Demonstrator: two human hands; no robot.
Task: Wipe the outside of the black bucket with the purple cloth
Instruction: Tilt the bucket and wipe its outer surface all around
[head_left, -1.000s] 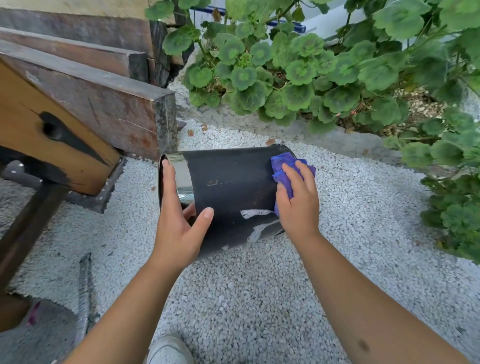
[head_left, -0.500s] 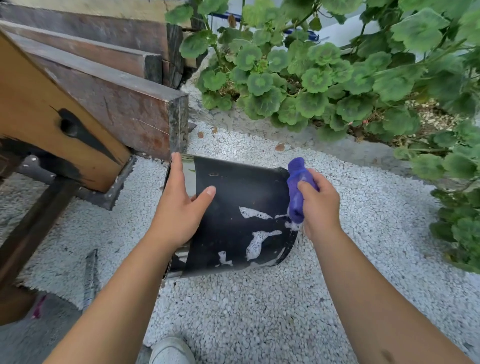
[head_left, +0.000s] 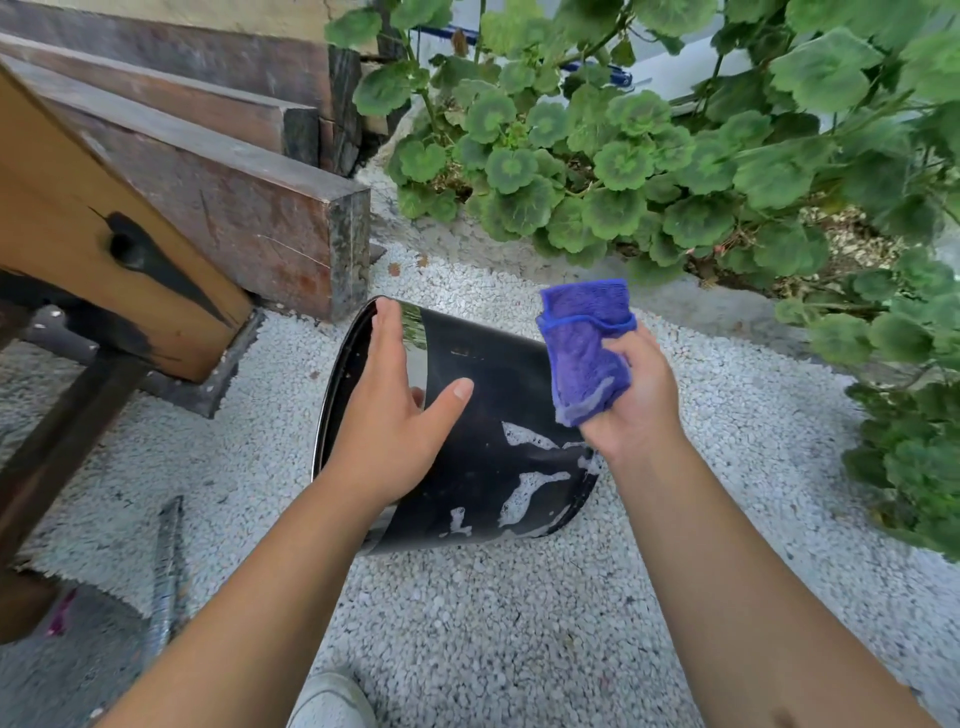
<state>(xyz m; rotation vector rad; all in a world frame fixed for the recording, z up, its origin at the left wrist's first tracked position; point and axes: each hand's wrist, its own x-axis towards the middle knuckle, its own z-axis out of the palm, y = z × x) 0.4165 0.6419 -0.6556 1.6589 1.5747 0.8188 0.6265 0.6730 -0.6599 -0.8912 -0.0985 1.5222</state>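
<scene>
The black bucket (head_left: 498, 415) lies on its side on white gravel, its shiny rim facing left and its base to the right. White patches show where the black coat has flaked near the base. My left hand (head_left: 397, 410) holds the bucket at the rim, fingers over the edge and thumb on the black wall. My right hand (head_left: 631, 402) grips the folded purple cloth (head_left: 584, 345), lifted just above the bucket's base end, palm turned up. The cloth is off the bucket's surface.
Thick wooden beams (head_left: 249, 208) and a tan wooden post (head_left: 104, 244) stand close on the left. Green round-leaved plants (head_left: 649, 156) crowd the back and right. A metal bar (head_left: 166, 571) lies at lower left. My white shoe (head_left: 332, 701) shows at the bottom.
My right hand lifted the cloth off the bucket's base end and turned palm up. The bucket rolled, showing more flaked patches. My left hand kept its hold at the rim.
</scene>
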